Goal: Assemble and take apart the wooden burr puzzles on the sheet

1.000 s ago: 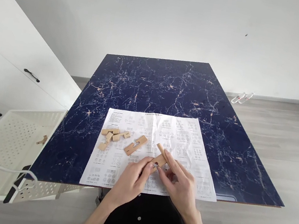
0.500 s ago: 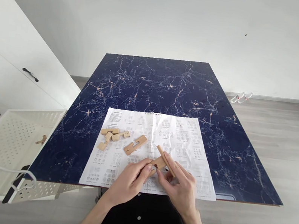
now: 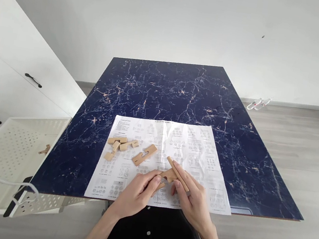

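My left hand (image 3: 139,191) is closed, its thumb and fingers pinching a notched wooden puzzle piece (image 3: 169,174) above the printed sheet. On the other side, my right hand (image 3: 191,196) grips a long flat wooden puzzle piece (image 3: 179,174) that crosses the first one. The two pieces touch; how they join is partly hidden by the fingers. To the left on the paper lies a loose flat wooden piece (image 3: 145,155) with a cut-out. Beyond it several small notched wooden blocks (image 3: 117,144) sit in a cluster.
A creased instruction sheet (image 3: 208,176) with small diagrams covers the near part of the dark blue marbled table (image 3: 164,91). At left stand a white perforated cart (image 3: 14,144) with a white cable and a white cabinet (image 3: 12,50). Clear bottles (image 3: 258,104) lie on the floor.
The right thumb has shifted up onto the joined pieces, and the fingers have moved slightly. Both hands keep hold of the wooden pieces; the loose pieces stay in place.
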Demonstrator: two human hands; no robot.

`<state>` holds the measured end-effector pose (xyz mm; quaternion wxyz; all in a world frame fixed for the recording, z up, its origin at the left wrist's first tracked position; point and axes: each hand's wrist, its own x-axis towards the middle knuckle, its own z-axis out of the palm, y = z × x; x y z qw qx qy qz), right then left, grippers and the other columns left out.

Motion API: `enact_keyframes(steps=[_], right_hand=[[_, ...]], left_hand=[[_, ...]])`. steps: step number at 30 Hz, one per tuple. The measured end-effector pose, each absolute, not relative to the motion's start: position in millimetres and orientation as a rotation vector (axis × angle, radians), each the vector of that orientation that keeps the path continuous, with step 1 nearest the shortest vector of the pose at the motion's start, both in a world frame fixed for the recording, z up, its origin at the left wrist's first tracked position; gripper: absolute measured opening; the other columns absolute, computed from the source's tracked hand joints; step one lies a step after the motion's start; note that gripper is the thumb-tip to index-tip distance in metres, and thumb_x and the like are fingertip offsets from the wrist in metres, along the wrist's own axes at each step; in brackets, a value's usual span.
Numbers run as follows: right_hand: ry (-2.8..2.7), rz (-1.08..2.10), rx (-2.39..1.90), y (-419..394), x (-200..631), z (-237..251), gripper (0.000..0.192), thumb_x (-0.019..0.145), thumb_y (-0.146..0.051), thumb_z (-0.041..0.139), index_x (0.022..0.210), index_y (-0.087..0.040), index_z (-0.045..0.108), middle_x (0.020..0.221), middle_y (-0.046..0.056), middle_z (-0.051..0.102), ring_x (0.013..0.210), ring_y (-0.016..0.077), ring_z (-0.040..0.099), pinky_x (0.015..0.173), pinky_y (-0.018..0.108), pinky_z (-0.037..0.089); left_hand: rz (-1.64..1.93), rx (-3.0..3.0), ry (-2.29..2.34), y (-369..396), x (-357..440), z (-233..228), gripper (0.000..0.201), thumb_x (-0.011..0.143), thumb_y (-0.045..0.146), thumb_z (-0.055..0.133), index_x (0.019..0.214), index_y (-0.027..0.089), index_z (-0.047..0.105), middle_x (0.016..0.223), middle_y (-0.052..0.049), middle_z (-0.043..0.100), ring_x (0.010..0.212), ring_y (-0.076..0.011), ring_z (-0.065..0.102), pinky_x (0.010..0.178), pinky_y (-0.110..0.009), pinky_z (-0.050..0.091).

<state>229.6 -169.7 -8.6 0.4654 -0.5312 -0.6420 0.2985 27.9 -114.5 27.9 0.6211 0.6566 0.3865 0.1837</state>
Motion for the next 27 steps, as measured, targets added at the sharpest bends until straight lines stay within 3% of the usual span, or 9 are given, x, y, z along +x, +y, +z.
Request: enact_keyframes(steps=[2,7,14,21,27], right_hand=[[-1.588,0.762,-1.284,-169.3,229.7,-8.9,0.052,0.114,-0.026,0.046,0.166,-0.034,0.046,0.093,0.004,0.076,0.061,0.0177,0.067,0.058,0.032,0.064],[-1.618,0.743,-1.294,-168.5,227.8,-11.4,0.057,0.114,-0.026,0.047,0.169,-0.04,0.038,0.119,0.007,0.075,0.073,0.0182,0.07,0.071,0.035,0.067],[-1.642,0.798,-1.251,-166.8,231.6,-9.9,0.057,0.115,-0.024,0.046,0.168,-0.041,0.038,0.105,0.004,0.074,0.069,0.0172,0.067,0.066,0.033,0.064],[-1.647,0.722,-1.314,-165.2,225.7,-9.9,0.056,0.115,-0.026,0.044,0.169,-0.039,0.037,0.087,0.001,0.069,0.063,0.0176,0.063,0.061,0.031,0.06],[-1.62,0.81,-1.304,-167.3,227.2,-9.5,0.055,0.115,-0.028,0.044,0.168,-0.039,0.038,0.092,0.002,0.07,0.069,0.0178,0.064,0.064,0.031,0.06]], left_hand=[[0.416,1.515,0.892,-114.9,27.4,26.7,0.047,0.113,0.058,0.036,0.095,0.021,0.057,0.063,0.006,0.039,0.053,-0.0123,0.033,0.054,-0.03,0.031],[0.44,1.49,0.926,-116.2,27.8,22.7,0.045,0.114,0.058,0.037,0.102,0.021,0.059,0.063,0.007,0.036,0.053,-0.0121,0.03,0.054,-0.03,0.029],[0.422,1.492,0.891,-116.1,25.1,23.8,0.042,0.115,0.055,0.036,0.102,0.02,0.057,0.065,0.006,0.039,0.055,-0.0125,0.032,0.055,-0.03,0.028],[0.445,1.48,0.926,-116.1,28.0,22.6,0.044,0.115,0.053,0.036,0.12,0.019,0.063,0.067,0.006,0.04,0.057,-0.0126,0.032,0.056,-0.029,0.03],[0.447,1.466,0.921,-116.6,31.1,23.2,0.046,0.115,0.054,0.037,0.126,0.018,0.063,0.066,0.006,0.039,0.055,-0.0123,0.03,0.054,-0.029,0.029]])
